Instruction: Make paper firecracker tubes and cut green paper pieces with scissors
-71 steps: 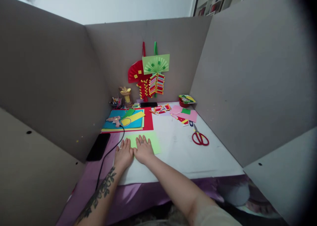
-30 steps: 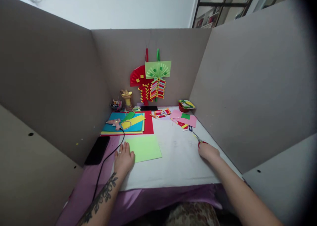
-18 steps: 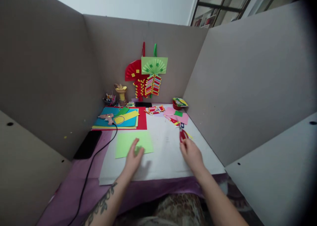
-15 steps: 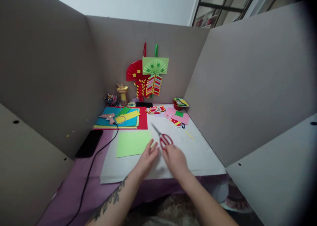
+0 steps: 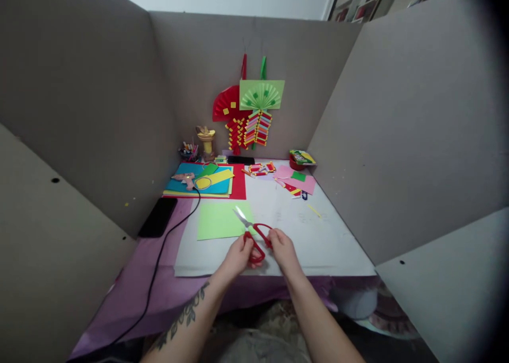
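Observation:
Both of my hands grip a pair of red-handled scissors above the near part of the white paper-covered table. My left hand is closed on the left handle loop, and my right hand pinches the right one. The loops are spread and the blades stand a little apart, pointing away from me and slightly left. Beneath the blades lies a light green sheet of paper, its right part partly covered by the scissors.
A pink glue gun rests on stacked coloured paper; its black cord runs down the left side. A black phone lies left. Paper decorations hang on the grey back panel. Pink paper lies right.
My left hand, empty with fingers apart before, has taken hold of one scissors handle. The handles and blades have spread apart. The camera view has shifted a little.

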{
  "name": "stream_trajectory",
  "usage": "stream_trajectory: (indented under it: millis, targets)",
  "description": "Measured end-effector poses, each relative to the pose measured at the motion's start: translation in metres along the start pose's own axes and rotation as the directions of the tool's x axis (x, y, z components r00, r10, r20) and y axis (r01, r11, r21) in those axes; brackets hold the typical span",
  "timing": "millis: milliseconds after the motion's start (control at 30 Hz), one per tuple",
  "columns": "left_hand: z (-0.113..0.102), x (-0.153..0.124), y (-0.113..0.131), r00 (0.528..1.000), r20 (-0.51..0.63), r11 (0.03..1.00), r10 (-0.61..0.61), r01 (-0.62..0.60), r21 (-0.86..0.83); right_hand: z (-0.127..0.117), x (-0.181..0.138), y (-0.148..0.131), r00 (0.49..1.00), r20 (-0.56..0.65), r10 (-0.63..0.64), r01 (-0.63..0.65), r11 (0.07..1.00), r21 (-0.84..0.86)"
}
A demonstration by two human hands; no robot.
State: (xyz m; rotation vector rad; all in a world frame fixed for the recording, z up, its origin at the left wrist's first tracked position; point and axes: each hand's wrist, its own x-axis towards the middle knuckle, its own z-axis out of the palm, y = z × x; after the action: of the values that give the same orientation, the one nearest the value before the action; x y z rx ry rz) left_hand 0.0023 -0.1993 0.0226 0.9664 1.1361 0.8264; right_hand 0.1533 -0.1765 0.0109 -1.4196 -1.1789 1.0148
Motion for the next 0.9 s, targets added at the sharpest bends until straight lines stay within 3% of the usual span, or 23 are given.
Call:
stream_trajectory:
  millis: [100, 200, 267, 333, 433, 533, 600, 667, 733, 800, 900]
  targets:
    - [-0.003, -0.009, 0.006, 0.987, 0.160, 0.986, -0.024, -0.003, 0.165, -0.015, 0.006, -0.005, 0.989, -0.046, 0.141, -0.119, 0.942, 0.313]
    - [0.003, -0.011, 0.008, 0.990, 0.144, 0.984, 0.008, -0.034, 0.177, -0.015, -0.005, -0.007, 0.979, 0.113, 0.171, -0.204, 0.750, 0.629]
    - [0.012, -0.010, 0.006, 0.992, 0.121, 0.986, 0.043, -0.061, 0.152, -0.005, -0.020, -0.006, 0.967, 0.223, 0.122, -0.243, 0.699, 0.673]
    - [0.020, -0.010, 0.003, 0.984, 0.155, 0.981, 0.089, -0.113, 0.157, 0.006, -0.034, -0.004, 0.958, 0.253, 0.133, -0.263, 0.762, 0.592]
    - [0.019, -0.012, 0.003, 0.946, 0.240, 0.932, 0.216, -0.273, 0.238, 0.008, -0.040, 0.001, 0.972, 0.190, 0.139, -0.204, 0.898, 0.390]
    - [-0.001, -0.009, 0.011, 0.914, 0.341, 0.844, 0.221, -0.354, 0.402, -0.012, -0.029, 0.007, 0.991, 0.079, 0.103, -0.117, 0.975, 0.190]
    - [-0.019, 0.001, 0.020, 0.924, 0.310, 0.722, 0.224, -0.371, 0.584, -0.031, -0.017, 0.009, 0.996, -0.002, 0.092, -0.092, 0.996, -0.007]
    - [-0.036, 0.019, 0.030, 0.917, 0.203, 0.525, 0.344, -0.367, 0.768, -0.049, -0.007, 0.011, 1.000, -0.020, 0.004, -0.010, 0.955, -0.296]
    - [-0.048, 0.042, 0.037, 0.899, 0.218, 0.364, 0.380, -0.362, 0.859, -0.058, -0.001, 0.011, 0.993, 0.059, -0.106, 0.121, 0.830, -0.545]
    - [-0.054, 0.064, 0.039, 0.905, 0.207, 0.241, 0.373, -0.309, 0.920, -0.060, 0.000, 0.011, 0.970, 0.169, -0.175, 0.243, 0.714, -0.656]
    - [-0.056, 0.088, 0.033, 0.922, 0.229, 0.102, 0.314, -0.272, 0.957, -0.055, -0.005, 0.010, 0.945, 0.243, -0.218, 0.326, 0.667, -0.669]
